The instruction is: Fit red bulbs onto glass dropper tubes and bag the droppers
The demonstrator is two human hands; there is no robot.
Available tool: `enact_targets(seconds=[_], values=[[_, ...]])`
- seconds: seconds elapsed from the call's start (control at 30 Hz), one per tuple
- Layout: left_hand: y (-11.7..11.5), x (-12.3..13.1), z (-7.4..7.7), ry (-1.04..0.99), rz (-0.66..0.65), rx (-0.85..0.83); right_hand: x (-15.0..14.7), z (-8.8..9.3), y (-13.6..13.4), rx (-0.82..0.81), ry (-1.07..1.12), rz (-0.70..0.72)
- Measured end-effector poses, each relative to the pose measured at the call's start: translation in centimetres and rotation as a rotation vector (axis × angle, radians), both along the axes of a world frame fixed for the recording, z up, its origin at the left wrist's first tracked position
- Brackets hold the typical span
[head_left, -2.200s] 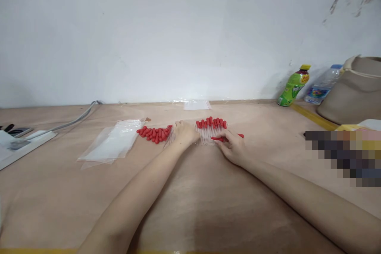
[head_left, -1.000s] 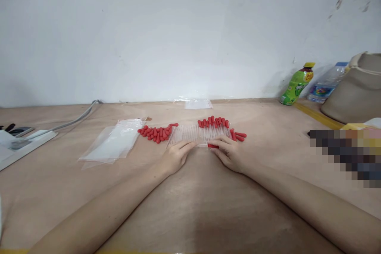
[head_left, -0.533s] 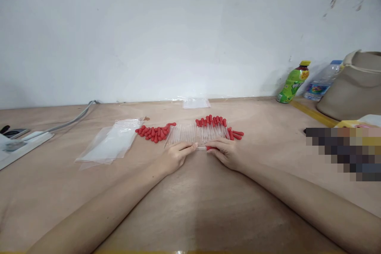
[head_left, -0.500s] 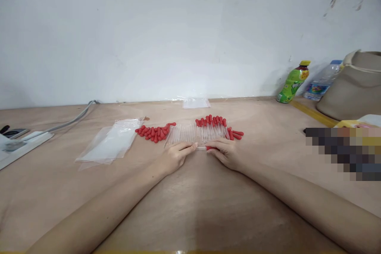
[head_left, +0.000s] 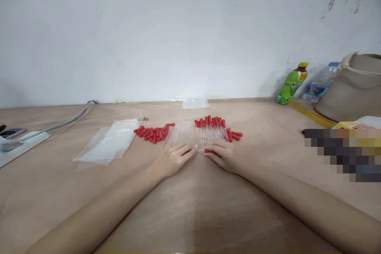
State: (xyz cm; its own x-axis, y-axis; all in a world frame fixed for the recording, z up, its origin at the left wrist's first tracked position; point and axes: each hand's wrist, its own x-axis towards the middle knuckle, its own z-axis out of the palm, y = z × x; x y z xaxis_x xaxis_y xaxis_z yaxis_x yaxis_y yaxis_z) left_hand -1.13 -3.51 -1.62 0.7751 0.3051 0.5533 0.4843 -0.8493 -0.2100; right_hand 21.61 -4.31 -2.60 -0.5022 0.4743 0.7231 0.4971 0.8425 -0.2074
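Note:
Between the fingers of my left hand (head_left: 175, 160) is a thin clear dropper tube (head_left: 200, 151), its end pointing right. My right hand (head_left: 225, 156) pinches a red rubber dropper bulb (head_left: 208, 151), which sits at the right end of that tube. How deep the tube goes into the bulb cannot be seen. Just beyond my hands lies a row of bare clear tubes (head_left: 181, 133). Beside them on the right are several droppers with red bulbs (head_left: 210, 121) on their far ends. A pile of loose red bulbs (head_left: 152, 133) lies to the left, with several more bulbs (head_left: 235, 136) to the right.
Clear plastic bags (head_left: 108, 143) lie at the left, and another bag (head_left: 195, 104) by the wall. A grey cable (head_left: 71, 121) runs to a white board (head_left: 26, 147). At the right stand a green bottle (head_left: 291, 85), a clear bottle (head_left: 320, 85) and a beige bag (head_left: 351, 91).
The visible stretch of tube between my hands looks slightly shorter, with the bulb a little closer to my left fingers. Both hands keep their grips; the view has shifted slightly.

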Motion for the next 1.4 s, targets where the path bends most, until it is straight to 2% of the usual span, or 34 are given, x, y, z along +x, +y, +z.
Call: enact_targets(seconds=[0.13, 0.23, 0.57, 0.9, 1.13, 1.27, 1.4], values=[[0.3, 0.1, 0.0, -0.238, 0.001, -0.085, 0.1, 0.6, 0.2, -0.145, 0.104, 0.003], [0.4, 0.3, 0.1, -0.314, 0.032, -0.127, 0.2, 0.7, 0.4, -0.217, 0.163, -0.013], [-0.1, 0.5, -0.6, -0.286, 0.025, -0.143, 0.2, 0.8, 0.1, -0.211, 0.071, 0.041], [-0.6, 0.9, -0.4, -0.290, 0.004, -0.161, -0.3, 0.5, 0.3, -0.177, 0.026, 0.073], [-0.6, 0.8, -0.5, -0.312, 0.001, -0.176, -0.5, 0.6, 0.3, -0.218, 0.017, 0.070], [-0.5, 0.9, -0.5, -0.312, 0.008, -0.181, -0.5, 0.7, 0.6, -0.298, 0.091, 0.118], [-0.5, 1.1, -0.1, -0.337, 0.016, -0.203, -0.9, 1.3, 0.9, -0.473, 0.333, 0.156]])
